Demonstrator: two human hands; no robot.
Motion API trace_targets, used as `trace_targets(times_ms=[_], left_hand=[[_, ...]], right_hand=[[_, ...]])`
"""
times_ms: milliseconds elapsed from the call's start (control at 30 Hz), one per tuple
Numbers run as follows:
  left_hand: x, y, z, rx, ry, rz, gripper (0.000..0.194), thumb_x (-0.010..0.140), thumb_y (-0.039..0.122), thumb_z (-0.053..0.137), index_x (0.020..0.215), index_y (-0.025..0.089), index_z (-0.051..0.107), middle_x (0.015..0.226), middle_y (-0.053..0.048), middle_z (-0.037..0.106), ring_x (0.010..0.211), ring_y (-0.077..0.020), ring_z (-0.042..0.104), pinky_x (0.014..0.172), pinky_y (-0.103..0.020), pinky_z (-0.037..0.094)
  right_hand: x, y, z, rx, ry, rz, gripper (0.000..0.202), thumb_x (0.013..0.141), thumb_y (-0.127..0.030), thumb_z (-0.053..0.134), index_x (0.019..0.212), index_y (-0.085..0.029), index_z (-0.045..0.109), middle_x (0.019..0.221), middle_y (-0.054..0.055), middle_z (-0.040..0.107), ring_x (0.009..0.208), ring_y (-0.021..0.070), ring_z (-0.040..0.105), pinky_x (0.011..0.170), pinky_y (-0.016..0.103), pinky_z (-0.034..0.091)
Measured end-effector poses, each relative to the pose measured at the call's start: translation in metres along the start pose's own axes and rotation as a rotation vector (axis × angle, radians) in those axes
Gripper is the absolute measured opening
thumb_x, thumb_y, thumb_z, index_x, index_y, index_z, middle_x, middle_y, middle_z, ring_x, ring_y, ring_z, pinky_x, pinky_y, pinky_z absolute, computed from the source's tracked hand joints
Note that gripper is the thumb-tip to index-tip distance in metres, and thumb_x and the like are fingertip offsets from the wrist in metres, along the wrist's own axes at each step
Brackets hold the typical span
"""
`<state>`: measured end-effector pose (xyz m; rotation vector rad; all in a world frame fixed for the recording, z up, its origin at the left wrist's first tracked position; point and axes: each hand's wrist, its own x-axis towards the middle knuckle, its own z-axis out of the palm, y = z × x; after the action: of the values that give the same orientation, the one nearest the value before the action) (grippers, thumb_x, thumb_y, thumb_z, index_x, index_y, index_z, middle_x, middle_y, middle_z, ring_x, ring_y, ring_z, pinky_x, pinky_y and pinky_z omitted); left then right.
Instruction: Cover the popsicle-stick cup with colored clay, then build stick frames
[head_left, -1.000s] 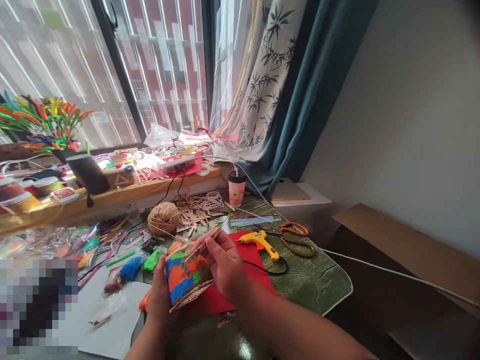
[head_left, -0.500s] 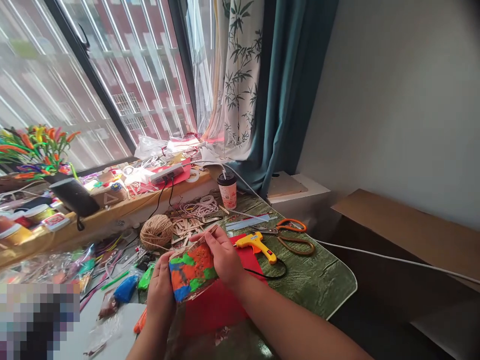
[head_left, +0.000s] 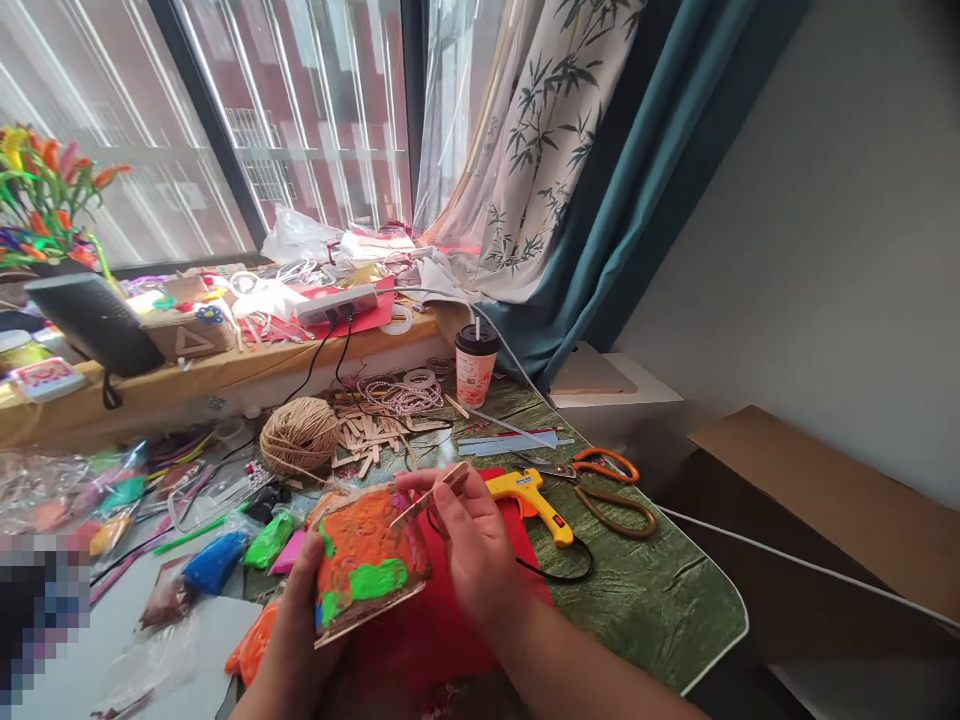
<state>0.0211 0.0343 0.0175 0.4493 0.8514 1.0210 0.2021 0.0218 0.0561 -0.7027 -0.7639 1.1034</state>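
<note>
My left hand grips a clay-covered wooden box-like piece by its left side. Orange clay spreads over its face, with bright green patches, a little blue at the lower left and some pink at the upper right. Bare wood shows along its bottom edge. Between thumb and fingers, my right hand pinches a flat wooden craft stick. The stick's lower end reaches the upper right of the clay face; whether it presses in I cannot tell. A red sheet lies beneath the hands.
To the right are a yellow glue gun with a black cord and large scissors. Behind lie a twine ball, loose wooden sticks and a lidded cup. Bagged clay is at the left, and a power strip rests on the sill.
My right hand has come off the piece's edge and moved right, with the stick now plainly in its fingers. The piece has turned, showing more of the orange face. The camera view has shifted.
</note>
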Motion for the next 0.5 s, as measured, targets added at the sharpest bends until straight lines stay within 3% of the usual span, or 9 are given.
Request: trace_targets(times_ms=[133, 300, 400, 500], left_hand=[[0.007, -0.009, 0.008, 0.08, 0.058, 0.174, 0.074, 0.077, 0.055, 0.085, 0.143, 0.028, 0.066, 0.135, -0.01, 0.078, 0.137, -0.0409, 0.066, 0.116, -0.051, 0.054], [0.014, -0.01, 0.013, 0.154, 0.113, 0.305, 0.063, 0.067, 0.049, 0.093, 0.122, 0.029, 0.071, 0.13, -0.006, 0.079, 0.125, -0.0356, 0.071, 0.101, -0.04, 0.061], [0.01, -0.007, 0.009, 0.297, 0.133, 0.311, 0.061, 0.062, 0.046, 0.097, 0.113, 0.024, 0.071, 0.111, -0.007, 0.08, 0.102, -0.032, 0.076, 0.086, -0.035, 0.062], [0.003, -0.003, 0.008, 0.359, 0.131, 0.272, 0.05, 0.061, 0.04, 0.098, 0.099, 0.024, 0.069, 0.082, -0.001, 0.074, 0.076, -0.0248, 0.071, 0.071, -0.03, 0.058]], right_hand=[[-0.006, 0.006, 0.001, -0.026, 0.035, 0.004, 0.024, 0.097, -0.054, 0.076, 0.095, -0.03, 0.078, 0.105, 0.007, 0.08, 0.112, 0.0277, 0.071, 0.11, 0.049, 0.054], [-0.009, 0.014, 0.001, -0.146, 0.026, -0.053, 0.023, 0.101, -0.052, 0.073, 0.101, -0.031, 0.081, 0.107, 0.008, 0.079, 0.118, 0.0283, 0.069, 0.112, 0.049, 0.051], [-0.012, 0.014, -0.001, -0.219, -0.012, -0.112, 0.019, 0.105, -0.046, 0.068, 0.102, -0.031, 0.079, 0.109, 0.007, 0.08, 0.122, 0.0288, 0.068, 0.114, 0.049, 0.048], [-0.017, 0.008, -0.006, -0.31, -0.04, -0.269, 0.014, 0.108, -0.036, 0.064, 0.102, -0.031, 0.075, 0.106, 0.006, 0.079, 0.111, 0.0268, 0.072, 0.108, 0.048, 0.051]])
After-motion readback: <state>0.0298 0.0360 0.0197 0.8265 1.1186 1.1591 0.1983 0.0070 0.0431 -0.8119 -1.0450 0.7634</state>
